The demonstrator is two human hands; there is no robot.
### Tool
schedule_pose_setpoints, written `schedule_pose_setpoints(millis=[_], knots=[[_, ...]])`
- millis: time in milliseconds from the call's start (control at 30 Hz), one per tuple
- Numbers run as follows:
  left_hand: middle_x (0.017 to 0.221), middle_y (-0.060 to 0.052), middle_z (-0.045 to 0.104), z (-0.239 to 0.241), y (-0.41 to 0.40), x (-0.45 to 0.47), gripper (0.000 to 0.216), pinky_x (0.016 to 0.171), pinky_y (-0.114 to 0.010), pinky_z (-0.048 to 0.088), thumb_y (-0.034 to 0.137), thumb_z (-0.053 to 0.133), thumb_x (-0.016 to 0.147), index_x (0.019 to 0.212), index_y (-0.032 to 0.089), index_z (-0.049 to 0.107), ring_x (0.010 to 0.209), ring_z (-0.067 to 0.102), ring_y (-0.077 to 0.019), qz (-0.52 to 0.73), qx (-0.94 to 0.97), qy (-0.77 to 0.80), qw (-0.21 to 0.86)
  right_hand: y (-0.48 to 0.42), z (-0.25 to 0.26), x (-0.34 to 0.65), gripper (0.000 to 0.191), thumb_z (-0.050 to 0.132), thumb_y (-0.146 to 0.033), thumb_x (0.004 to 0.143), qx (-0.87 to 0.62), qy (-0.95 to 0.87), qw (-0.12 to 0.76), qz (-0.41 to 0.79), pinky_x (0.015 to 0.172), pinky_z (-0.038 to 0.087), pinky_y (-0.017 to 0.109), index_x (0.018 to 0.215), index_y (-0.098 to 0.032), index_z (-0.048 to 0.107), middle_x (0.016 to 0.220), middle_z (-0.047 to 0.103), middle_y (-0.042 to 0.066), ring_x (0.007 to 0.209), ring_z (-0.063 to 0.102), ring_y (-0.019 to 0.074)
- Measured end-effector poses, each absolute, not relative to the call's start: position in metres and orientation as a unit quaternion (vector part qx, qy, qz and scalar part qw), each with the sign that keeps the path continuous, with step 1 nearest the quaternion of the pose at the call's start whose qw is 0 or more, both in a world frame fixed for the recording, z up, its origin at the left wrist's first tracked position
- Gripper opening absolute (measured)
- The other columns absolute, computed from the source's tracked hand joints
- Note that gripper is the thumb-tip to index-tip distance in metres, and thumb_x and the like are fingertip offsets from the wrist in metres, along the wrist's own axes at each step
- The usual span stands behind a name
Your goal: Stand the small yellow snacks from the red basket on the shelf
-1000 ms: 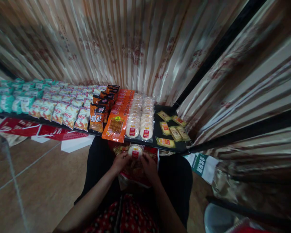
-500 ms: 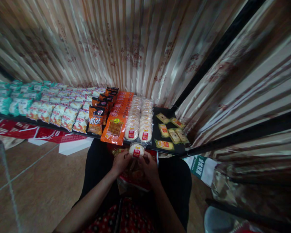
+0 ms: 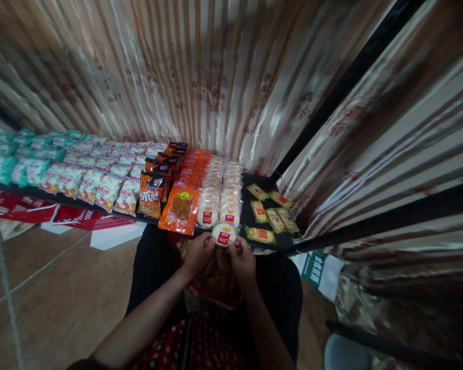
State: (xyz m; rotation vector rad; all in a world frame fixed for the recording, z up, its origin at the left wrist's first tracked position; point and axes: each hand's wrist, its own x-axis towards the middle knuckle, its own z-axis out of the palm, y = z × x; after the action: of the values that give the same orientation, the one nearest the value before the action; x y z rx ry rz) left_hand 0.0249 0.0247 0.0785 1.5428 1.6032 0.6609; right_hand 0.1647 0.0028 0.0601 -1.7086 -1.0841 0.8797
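Note:
Between my left hand (image 3: 199, 253) and my right hand (image 3: 242, 261) is a round white rice cracker packet (image 3: 224, 234) with a red label, pinched at its two lower sides. It is held at the front edge of the black shelf (image 3: 250, 213), just before two rows of like rice cracker packets (image 3: 218, 198). Left of those rows lie overlapping orange packets (image 3: 181, 205) of stick snacks. Several small yellow-wrapped snacks (image 3: 259, 235) are scattered to the right. Below my hands, a red and clear bag (image 3: 214, 288) sits between my knees, partly hidden.
Orange-black snack bags (image 3: 151, 194), white snack bags (image 3: 105, 191) and teal packets (image 3: 4, 167) fill the shelf's left. Striped curtain cloth (image 3: 216, 77) hangs behind. A black post (image 3: 332, 92) rises at the shelf's right. Red printed sheets (image 3: 77, 215) hang below the shelf.
Both hands have moved the rice cracker packet slightly forward and to the right, closer to the rows on the shelf. The view has shifted a little.

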Motion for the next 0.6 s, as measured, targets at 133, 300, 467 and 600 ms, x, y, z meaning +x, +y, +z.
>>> schedule_pose_setpoints(millis=[133,300,467,600], knots=[[0.081,-0.002,0.068,0.084,0.029,0.034,0.026,0.064,-0.022,0.036,0.030,0.046,0.084,0.098,0.020,0.066,0.070,0.058,-0.0142,0.269,0.618,0.632,0.383,0.010,0.060,0.173,0.043,0.050,-0.049,0.077,-0.702,-0.432,0.440,0.357,0.070,0.054,0.032,0.105,-0.019,0.060,0.089,0.072,0.006,0.072,0.068,0.0195],[0.084,-0.004,0.068,0.087,0.031,0.041,0.027,0.069,-0.025,0.040,0.027,0.046,0.084,0.103,0.019,0.063,0.075,0.059,-0.0161,0.267,0.622,0.631,0.379,0.019,0.056,0.182,0.040,0.047,-0.049,0.078,-0.718,-0.449,0.419,0.328,0.068,0.053,0.033,0.104,-0.020,0.060,0.088,0.072,0.006,0.068,0.067,0.0189],[0.096,-0.008,0.066,0.081,0.030,0.045,0.030,0.084,-0.030,0.045,0.020,0.046,0.084,0.110,0.018,0.060,0.089,0.060,-0.0188,0.309,0.631,0.615,0.358,0.024,0.052,0.186,0.037,0.047,-0.047,0.079,-0.718,-0.462,0.418,0.310,0.067,0.052,0.032,0.103,-0.021,0.061,0.088,0.073,0.006,0.067,0.067,0.0184],[0.109,-0.009,0.059,0.074,0.029,0.049,0.032,0.090,-0.032,0.046,0.016,0.042,0.086,0.113,0.018,0.059,0.099,0.057,-0.0188,0.320,0.698,0.585,0.261,0.027,0.049,0.187,0.037,0.047,-0.046,0.080,-0.710,-0.460,0.424,0.322,0.068,0.053,0.032,0.103,-0.021,0.060,0.089,0.072,0.006,0.068,0.067,0.0185]])
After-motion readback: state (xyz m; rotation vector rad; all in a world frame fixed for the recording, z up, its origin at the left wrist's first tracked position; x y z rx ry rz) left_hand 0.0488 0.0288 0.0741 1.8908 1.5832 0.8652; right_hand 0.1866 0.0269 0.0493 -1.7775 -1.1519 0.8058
